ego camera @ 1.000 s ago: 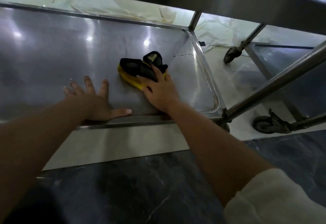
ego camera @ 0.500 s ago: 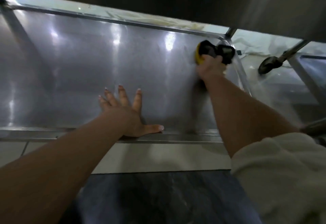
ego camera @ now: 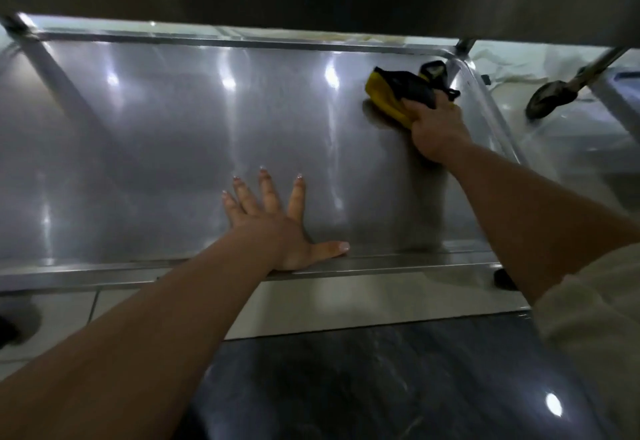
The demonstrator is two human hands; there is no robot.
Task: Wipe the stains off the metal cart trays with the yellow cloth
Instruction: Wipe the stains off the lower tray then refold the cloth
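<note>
A: Head view: where's the yellow cloth [ego camera: 384,98]?

B: Bunched under the right hand [ego camera: 437,128], fingers curled over it, at the lower cart tray's [ego camera: 145,134] far right corner.

A: Handling?

B: Soft, light, probably floppy; best gripped over the bunch. The left hand [ego camera: 273,225] lies flat, fingers spread, bracing on the tray.

No readable text; the cloth [ego camera: 398,95] tag seems too blurred to read.
</note>
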